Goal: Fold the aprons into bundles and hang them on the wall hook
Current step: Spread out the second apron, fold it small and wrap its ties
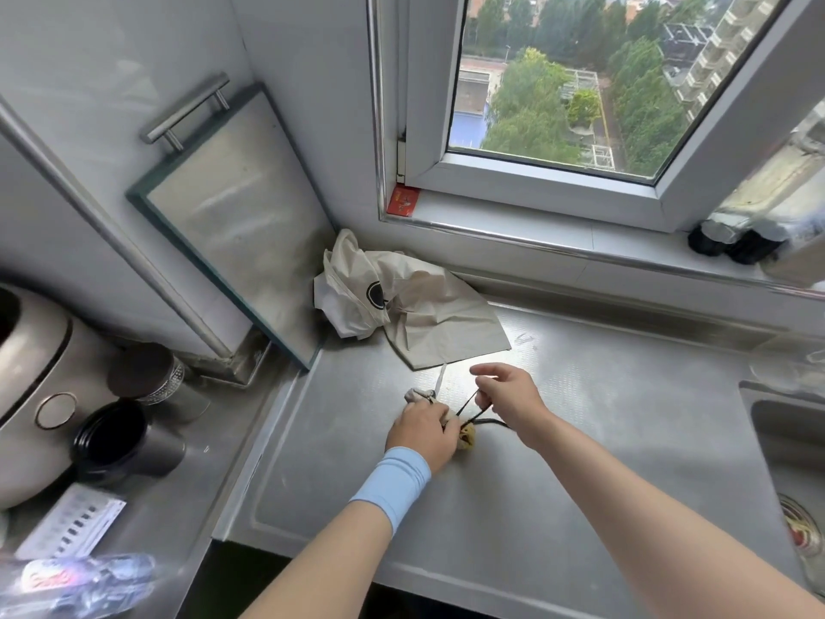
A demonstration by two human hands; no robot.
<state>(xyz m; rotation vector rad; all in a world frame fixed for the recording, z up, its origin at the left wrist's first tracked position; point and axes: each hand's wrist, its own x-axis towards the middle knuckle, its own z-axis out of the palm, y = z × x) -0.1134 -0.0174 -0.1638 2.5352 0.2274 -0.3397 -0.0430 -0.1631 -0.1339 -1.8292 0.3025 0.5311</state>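
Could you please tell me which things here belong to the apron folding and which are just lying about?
Job: rolled apron under left hand; dark strings in right hand; crumpled cream apron.
Lying about: steel board, rice cooker, lidded jar, sink.

View: we have a single camera, worn on the head, so no second view shares any of the scene.
Position: we look from above and behind the left hand [422, 433] and the right hand [509, 395]; both forearms run in from the bottom edge.
Facing: forward and down onto the steel counter [580, 462]; beyond the hands our view climbs to the window [558, 82].
Nearness: arm's reach; the hands sit just below frame centre, the left gripping the rolled apron [468, 437], the right pinching the black cord [491, 422].
Spread: wide-angle, with straight edges bowed; we take in the cooker [27, 373] far left of the left hand and the sink [759, 408] right of the right hand.
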